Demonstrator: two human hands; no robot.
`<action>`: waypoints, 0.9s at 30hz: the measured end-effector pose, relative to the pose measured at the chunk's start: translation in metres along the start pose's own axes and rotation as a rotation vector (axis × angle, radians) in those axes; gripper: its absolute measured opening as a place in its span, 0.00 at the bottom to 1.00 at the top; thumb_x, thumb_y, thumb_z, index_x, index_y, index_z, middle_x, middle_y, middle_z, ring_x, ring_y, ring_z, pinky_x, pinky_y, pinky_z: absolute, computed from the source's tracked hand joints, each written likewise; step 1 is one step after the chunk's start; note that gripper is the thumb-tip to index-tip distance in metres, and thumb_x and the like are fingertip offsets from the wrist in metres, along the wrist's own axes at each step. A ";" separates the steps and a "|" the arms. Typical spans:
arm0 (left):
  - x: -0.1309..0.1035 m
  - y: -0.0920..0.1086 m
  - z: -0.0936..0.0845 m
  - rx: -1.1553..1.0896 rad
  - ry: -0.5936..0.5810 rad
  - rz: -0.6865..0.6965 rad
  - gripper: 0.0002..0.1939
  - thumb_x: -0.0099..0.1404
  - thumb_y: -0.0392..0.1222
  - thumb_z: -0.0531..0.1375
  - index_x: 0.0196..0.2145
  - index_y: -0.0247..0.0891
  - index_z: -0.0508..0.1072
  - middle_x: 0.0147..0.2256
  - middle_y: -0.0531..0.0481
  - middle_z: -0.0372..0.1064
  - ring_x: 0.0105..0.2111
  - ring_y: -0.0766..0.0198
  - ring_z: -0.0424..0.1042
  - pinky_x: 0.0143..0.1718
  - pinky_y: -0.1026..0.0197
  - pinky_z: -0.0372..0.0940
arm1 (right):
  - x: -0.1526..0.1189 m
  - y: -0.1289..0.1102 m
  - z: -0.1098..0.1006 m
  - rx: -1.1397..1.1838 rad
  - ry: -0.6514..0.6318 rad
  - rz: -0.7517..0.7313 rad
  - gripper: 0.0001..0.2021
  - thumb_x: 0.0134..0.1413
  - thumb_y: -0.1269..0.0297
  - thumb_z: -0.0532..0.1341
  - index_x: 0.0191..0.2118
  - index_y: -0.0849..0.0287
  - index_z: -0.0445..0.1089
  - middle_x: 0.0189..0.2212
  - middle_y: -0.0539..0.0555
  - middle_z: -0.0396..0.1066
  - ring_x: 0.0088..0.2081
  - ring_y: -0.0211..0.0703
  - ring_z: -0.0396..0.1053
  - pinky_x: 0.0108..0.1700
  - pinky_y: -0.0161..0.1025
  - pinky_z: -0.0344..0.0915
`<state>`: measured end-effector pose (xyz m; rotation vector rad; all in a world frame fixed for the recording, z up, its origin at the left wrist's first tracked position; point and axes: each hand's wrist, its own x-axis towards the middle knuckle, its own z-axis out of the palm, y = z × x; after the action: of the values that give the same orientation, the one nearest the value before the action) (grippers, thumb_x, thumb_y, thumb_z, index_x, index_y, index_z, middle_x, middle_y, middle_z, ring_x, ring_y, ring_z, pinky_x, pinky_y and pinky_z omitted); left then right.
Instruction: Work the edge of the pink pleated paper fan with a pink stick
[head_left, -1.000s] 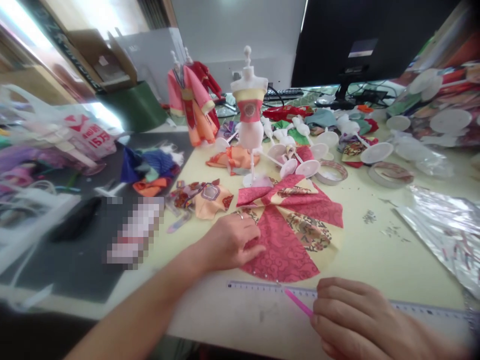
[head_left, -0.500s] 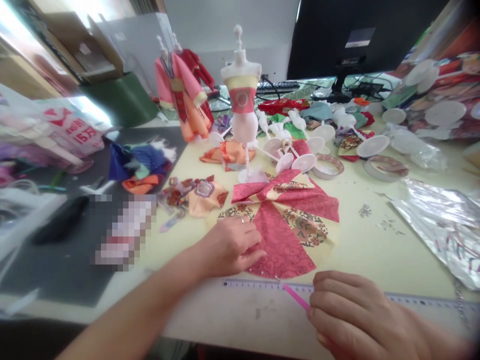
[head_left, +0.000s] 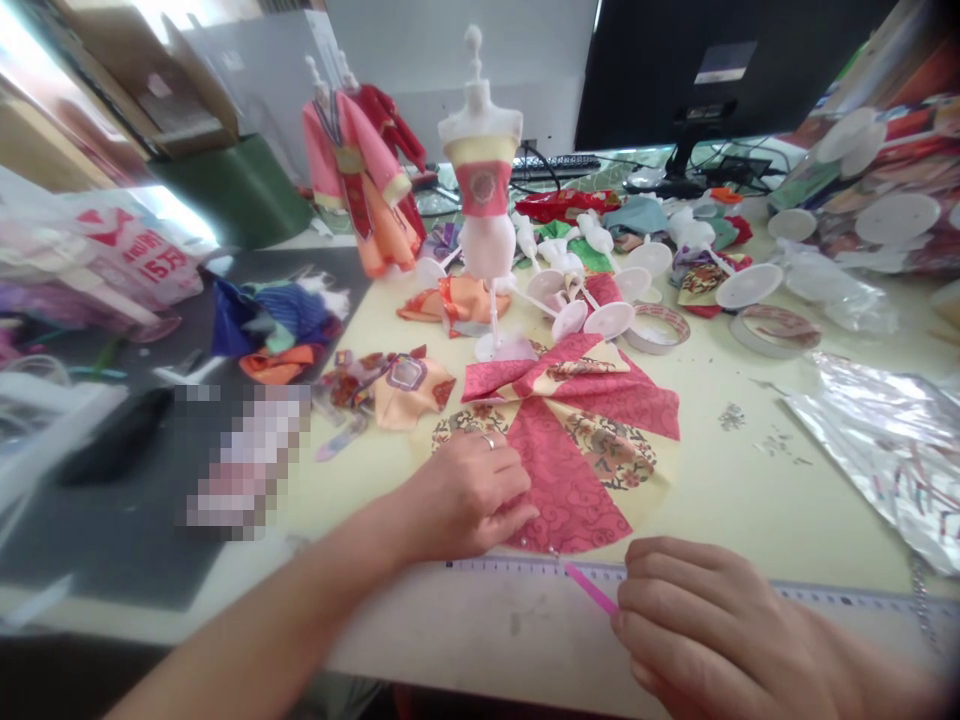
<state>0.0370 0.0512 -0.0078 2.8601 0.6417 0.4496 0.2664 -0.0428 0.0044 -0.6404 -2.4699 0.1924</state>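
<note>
Nearest you, your right hand is curled closed around a thin pink stick-like tool, whose tip points at the near hem of the fan-shaped red and floral fabric skirt piece. A long clear plastic ruler lies along the near edge of the pale yellow table, just beside that hem. Your left hand lies flat, fingers loosely bent, pressing down the left part of the skirt piece; it grips nothing. The skirt piece lies spread on the table in the middle of the scene, between your hands and the stand beyond.

Judging by this, the panels already look joined into a fan, and the work at the near hem seems to be in hand; the skirt is not yet on a form.

Further back, the white plastic miniature dress form stands upright and wears only a yellow and red bodice band. To its left a pink and orange doll robe hangs finished on another stand. To the right lie two rolls of tape, loose white stands and fabric scraps, and a crinkled silver foil sheet at the right edge
</note>
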 end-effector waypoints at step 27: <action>-0.002 -0.004 -0.001 -0.047 0.074 -0.010 0.11 0.65 0.40 0.54 0.26 0.34 0.69 0.26 0.50 0.66 0.30 0.63 0.64 0.34 0.59 0.61 | 0.000 0.001 -0.001 0.030 -0.049 -0.009 0.13 0.65 0.74 0.46 0.34 0.66 0.66 0.23 0.55 0.66 0.29 0.43 0.67 0.36 0.43 0.67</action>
<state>0.0330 0.0543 -0.0084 2.8061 0.6493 0.5631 0.2670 -0.0413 0.0048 -0.6186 -2.5115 0.2439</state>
